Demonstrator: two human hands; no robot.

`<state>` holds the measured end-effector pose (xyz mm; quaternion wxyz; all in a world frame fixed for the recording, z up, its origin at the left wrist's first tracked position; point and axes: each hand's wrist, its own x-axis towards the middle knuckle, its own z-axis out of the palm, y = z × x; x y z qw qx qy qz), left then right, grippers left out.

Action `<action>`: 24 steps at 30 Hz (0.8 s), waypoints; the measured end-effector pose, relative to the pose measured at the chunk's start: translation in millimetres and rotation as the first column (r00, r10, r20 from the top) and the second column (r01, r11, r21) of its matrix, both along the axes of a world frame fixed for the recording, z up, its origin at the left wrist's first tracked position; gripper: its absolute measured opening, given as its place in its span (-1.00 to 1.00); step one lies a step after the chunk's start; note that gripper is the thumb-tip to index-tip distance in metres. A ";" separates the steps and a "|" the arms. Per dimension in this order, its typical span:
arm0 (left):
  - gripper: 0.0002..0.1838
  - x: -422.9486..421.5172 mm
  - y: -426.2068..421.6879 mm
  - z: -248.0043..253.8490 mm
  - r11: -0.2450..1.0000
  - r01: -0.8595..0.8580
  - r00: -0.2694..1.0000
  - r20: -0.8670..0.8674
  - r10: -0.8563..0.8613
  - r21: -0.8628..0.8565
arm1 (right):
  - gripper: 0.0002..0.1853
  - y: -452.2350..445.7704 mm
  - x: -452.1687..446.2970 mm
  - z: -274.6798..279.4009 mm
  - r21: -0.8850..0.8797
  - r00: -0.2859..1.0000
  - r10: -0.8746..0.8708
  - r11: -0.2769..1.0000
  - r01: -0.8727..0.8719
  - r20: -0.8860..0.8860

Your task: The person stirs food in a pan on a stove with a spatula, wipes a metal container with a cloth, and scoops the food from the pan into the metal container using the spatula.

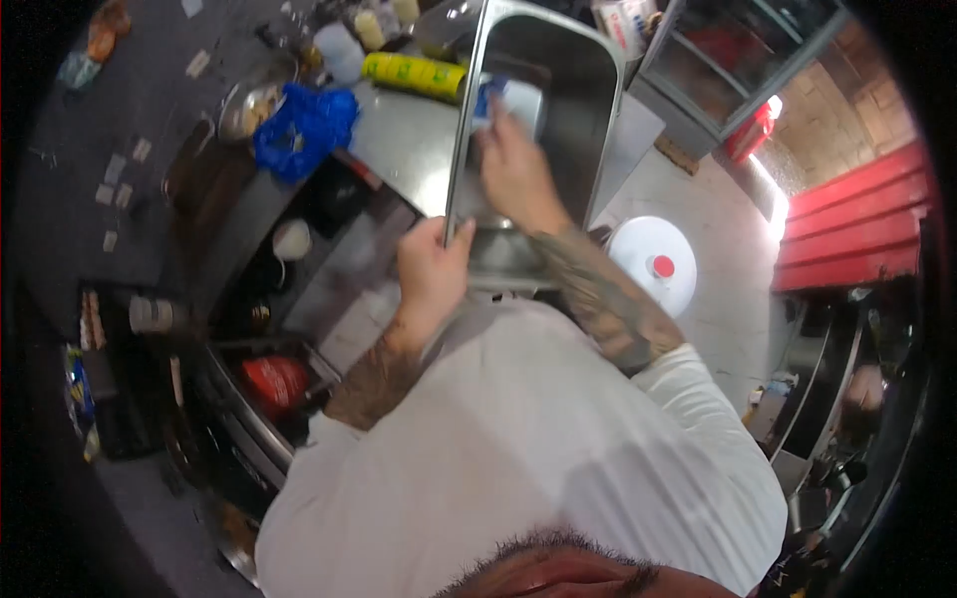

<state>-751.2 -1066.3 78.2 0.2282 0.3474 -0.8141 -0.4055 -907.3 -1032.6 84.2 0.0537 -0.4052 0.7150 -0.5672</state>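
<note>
A deep rectangular stainless steel pan [570,130] is tilted up in front of my chest. My left hand [433,269] grips its near left rim, thumb over the edge. Inside the pan is my right hand [516,174], slightly blurred, with its fingers bent toward a blue and white item [513,105]. Whether that item is a cloth, a packet or something else I cannot make out, and the fingertips are partly hidden against it.
Left of the pan, a metal counter [399,135] carries a yellow roll [414,75] and a blue plastic bag [304,130] beside a metal bowl [244,110]. A round white lid with a red knob [653,264] is at the right, below a glass-fronted cabinet [733,60].
</note>
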 end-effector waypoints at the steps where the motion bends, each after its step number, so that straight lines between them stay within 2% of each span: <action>1: -0.84 0.2 4.8 -3.6 0.997 0.055 0.997 -0.060 -0.058 -0.047 | -0.59 -13.2 -2.7 -16.9 0.219 0.975 0.000 0.974 -0.050 0.223; 3: -0.83 1.5 1.8 -16.0 0.987 0.119 0.984 -0.124 -0.131 -0.105 | -0.63 -25.0 15.4 -99.7 -0.013 0.983 0.165 0.986 -0.164 0.084; 4: -0.83 6.5 -6.3 -24.6 0.997 0.080 0.979 -0.191 -0.074 0.021 | -0.65 -30.4 24.8 -140.0 -0.118 0.970 0.241 0.964 -0.239 0.002; 5: -0.83 12.2 -11.2 -31.0 0.987 0.043 0.970 -0.245 -0.004 0.156 | -0.64 -2.9 42.3 -102.6 -0.081 0.760 0.461 0.873 -0.481 0.457; 6: -0.83 18.0 -11.1 -34.6 0.986 0.045 0.970 -0.242 -0.004 0.162 | -0.66 11.0 46.8 -74.5 0.157 0.775 0.448 0.813 -0.560 0.445; 7: -0.84 24.3 -10.3 -38.1 0.982 0.022 0.983 -0.181 0.013 0.189 | -0.71 7.3 40.6 -98.9 0.385 0.793 0.597 0.708 -0.593 0.122; 8: -0.84 30.2 -8.3 -42.7 0.977 -0.004 0.992 -0.119 0.030 0.214 | -0.71 14.6 43.2 -97.0 0.388 0.791 0.597 0.704 -0.595 0.131; 9: -0.82 31.4 0.5 -51.5 0.975 -0.037 0.983 -0.166 0.074 0.219 | -0.72 25.1 48.8 -87.6 0.610 0.711 0.702 0.540 -0.579 0.053; 10: -0.82 35.9 2.4 -53.9 0.975 -0.035 0.984 -0.164 0.073 0.221 | -0.73 35.4 51.7 -77.8 0.794 0.600 0.800 0.361 -0.489 0.006; 12: -0.85 45.0 4.4 -58.5 0.979 -0.075 0.997 -0.019 0.080 0.187 | -0.76 56.4 52.1 -64.7 0.812 0.609 0.792 0.324 -0.485 0.047; 13: -0.88 46.9 1.3 -66.4 0.957 -0.091 0.994 -0.033 0.104 0.274 | -0.78 66.2 51.4 -57.9 0.831 0.611 0.788 0.284 -0.477 0.081; 14: -0.88 48.2 0.4 -71.7 0.956 -0.092 0.994 -0.035 0.106 0.278 | -0.78 76.1 51.2 -51.5 0.834 0.609 0.789 0.280 -0.476 0.083; 16: -0.89 49.3 0.7 -73.4 0.947 -0.092 0.996 0.008 0.094 0.308 | -0.72 92.4 52.4 -36.3 0.831 0.529 0.847 0.322 -0.453 -0.040; 17: -0.89 47.1 -1.3 -77.5 0.948 -0.081 0.996 0.002 0.085 0.307 | -0.72 94.9 48.3 -22.5 0.833 0.537 0.842 0.328 -0.445 -0.044; 19: -0.84 43.0 -8.7 -93.0 0.933 -0.052 0.992 -0.090 0.089 0.355 | -0.71 99.9 39.5 1.7 0.701 0.705 0.691 0.423 -0.574 0.161; 20: -0.84 36.8 -13.1 -101.1 0.930 -0.040 0.993 -0.093 0.079 0.365 | -0.71 105.4 27.5 -2.2 0.707 0.713 0.681 0.422 -0.567 0.165; 22: -0.86 32.1 -27.7 -113.2 0.809 -0.075 0.977 -0.121 0.177 0.582 | -0.72 121.0 0.3 -13.3 0.451 0.749 0.582 0.603 -0.658 0.316; 24: -0.86 30.5 -34.8 -120.6 0.796 -0.082 0.984 -0.076 0.158 0.600 | -0.74 142.7 -19.5 -48.6 0.376 0.804 0.305 0.761 -0.528 0.511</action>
